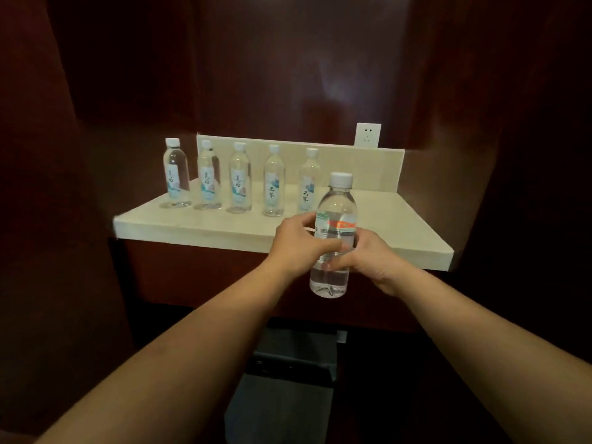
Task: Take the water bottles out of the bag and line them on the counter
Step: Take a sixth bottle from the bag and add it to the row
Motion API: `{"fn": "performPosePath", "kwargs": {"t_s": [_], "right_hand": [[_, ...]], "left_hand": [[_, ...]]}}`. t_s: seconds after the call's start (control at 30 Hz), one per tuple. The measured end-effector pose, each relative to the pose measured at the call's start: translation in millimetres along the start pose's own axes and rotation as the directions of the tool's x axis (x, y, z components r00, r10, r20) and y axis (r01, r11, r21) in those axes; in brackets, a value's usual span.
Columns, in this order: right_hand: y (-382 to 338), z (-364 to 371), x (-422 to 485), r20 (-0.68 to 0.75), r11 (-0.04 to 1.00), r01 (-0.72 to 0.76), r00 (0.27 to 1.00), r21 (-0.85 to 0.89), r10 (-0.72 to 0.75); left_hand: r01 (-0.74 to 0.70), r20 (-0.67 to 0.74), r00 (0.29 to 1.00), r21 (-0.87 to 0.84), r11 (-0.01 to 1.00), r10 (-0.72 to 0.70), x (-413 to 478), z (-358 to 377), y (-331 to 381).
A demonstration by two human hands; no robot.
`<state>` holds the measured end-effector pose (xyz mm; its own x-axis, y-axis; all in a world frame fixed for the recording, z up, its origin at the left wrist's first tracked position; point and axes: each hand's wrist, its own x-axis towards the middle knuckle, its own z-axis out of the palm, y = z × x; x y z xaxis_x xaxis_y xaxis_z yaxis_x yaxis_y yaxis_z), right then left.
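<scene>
I hold a clear water bottle with a white cap and a red-and-green label upright in front of the counter's front edge, its base below the counter top. My left hand grips its middle from the left and my right hand grips it from the right. Several bottles stand in a row along the back of the cream counter, from the leftmost bottle to the rightmost bottle. A dark bag sits on the floor below, between my forearms.
A low cream backsplash runs behind the row, with a white wall socket above it. Dark red wood panels close in the back and both sides. The counter's right half carries no bottles.
</scene>
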<state>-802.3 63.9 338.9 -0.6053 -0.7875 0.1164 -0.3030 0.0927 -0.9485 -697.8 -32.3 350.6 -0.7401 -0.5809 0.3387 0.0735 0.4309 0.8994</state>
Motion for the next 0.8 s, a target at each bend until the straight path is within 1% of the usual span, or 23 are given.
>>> {"fn": "performPosePath", "kwargs": {"t_s": [0.1,0.17,0.33,0.47,0.6,0.67,0.8], "right_hand": [[3.8,-4.6,32.3,-0.125,0.992,-0.019,0.992,0.121,0.034],[4.7,-8.3,56.6,-0.175,0.987,-0.02,0.983,0.158,0.048],[4.8,-15.3,102.5,-0.249,0.99,0.026,0.969,0.136,0.008],[13.8,-22.2,132.5,-0.325,0.987,0.07,0.946,0.145,-0.02],[29.5,-32.0,155.9,-0.361,0.985,0.067,0.932,0.161,-0.005],[39.7,-39.7,168.1,-0.386,0.979,0.051,0.922,0.198,0.03],[56.3,-59.6,190.9,-0.406,0.969,0.02,0.91,0.246,0.084]], "left_hand": [[-0.045,-0.031,0.998,0.021,0.999,0.046,39.6,6.9,-8.8],[-0.057,-0.033,0.998,0.025,0.998,0.058,66.6,9.1,-13.3],[-0.081,0.002,0.997,0.015,0.997,0.081,123.5,10.7,-29.3],[-0.078,-0.054,0.995,0.003,0.997,0.078,158.5,27.5,-46.5],[-0.059,-0.07,0.996,0.009,0.998,0.059,183.0,47.0,-59.7],[-0.062,-0.034,0.998,-0.007,0.998,0.062,192.7,52.0,-67.6],[-0.005,0.144,0.989,-0.058,0.998,0.013,200.1,57.9,-86.2]]}}
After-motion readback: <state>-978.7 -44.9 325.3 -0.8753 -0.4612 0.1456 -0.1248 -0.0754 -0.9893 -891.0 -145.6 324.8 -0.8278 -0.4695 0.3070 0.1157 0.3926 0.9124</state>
